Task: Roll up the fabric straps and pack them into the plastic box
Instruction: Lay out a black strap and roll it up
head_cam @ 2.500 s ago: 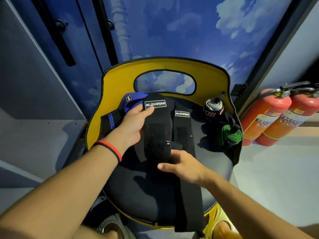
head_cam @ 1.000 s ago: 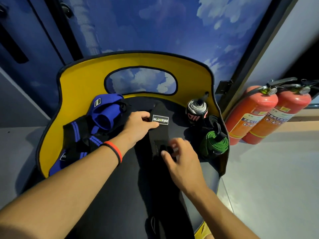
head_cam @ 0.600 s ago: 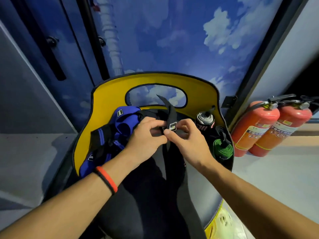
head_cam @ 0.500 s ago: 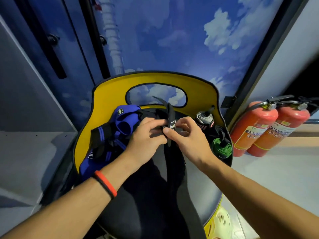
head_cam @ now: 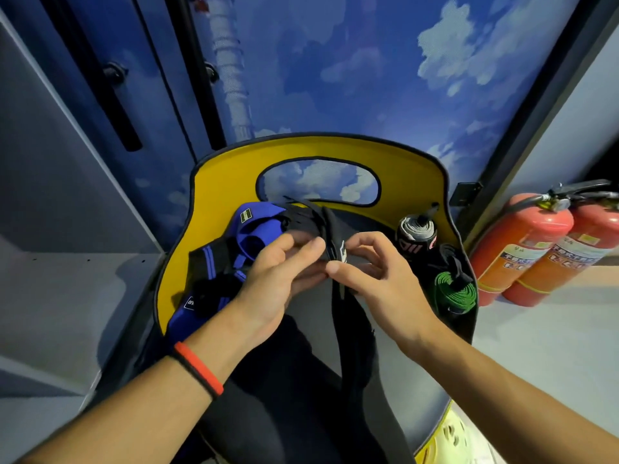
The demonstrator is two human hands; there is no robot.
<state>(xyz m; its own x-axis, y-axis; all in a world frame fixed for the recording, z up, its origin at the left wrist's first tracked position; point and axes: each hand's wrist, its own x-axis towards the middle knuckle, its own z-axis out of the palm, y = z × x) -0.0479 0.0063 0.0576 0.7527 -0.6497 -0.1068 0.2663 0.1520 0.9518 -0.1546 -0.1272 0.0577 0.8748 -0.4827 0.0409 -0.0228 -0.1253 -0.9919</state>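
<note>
A long black fabric strap (head_cam: pixel 355 343) hangs from my fingers down over the chair seat. My left hand (head_cam: pixel 278 279) and my right hand (head_cam: pixel 378 279) both pinch its top end, where a small white label shows, above the seat's middle. A blue and black pile of straps (head_cam: pixel 221 266) lies at the seat's left. A rolled grey and black strap (head_cam: pixel 417 236) stands at the back right, and a rolled green strap (head_cam: pixel 455 291) lies just in front of it. No plastic box is in view.
The yellow chair back (head_cam: pixel 217 189) with an oval cut-out curves around the black seat (head_cam: pixel 415 390). Two red fire extinguishers (head_cam: pixel 532 246) stand on the floor to the right. A grey shelf (head_cam: pixel 67 296) is at left, a blue sky-painted wall behind.
The flat straps were laid on the seat; both hands then lifted one black strap's labelled end up off the seat and now hold it together, pinching and folding that end.
</note>
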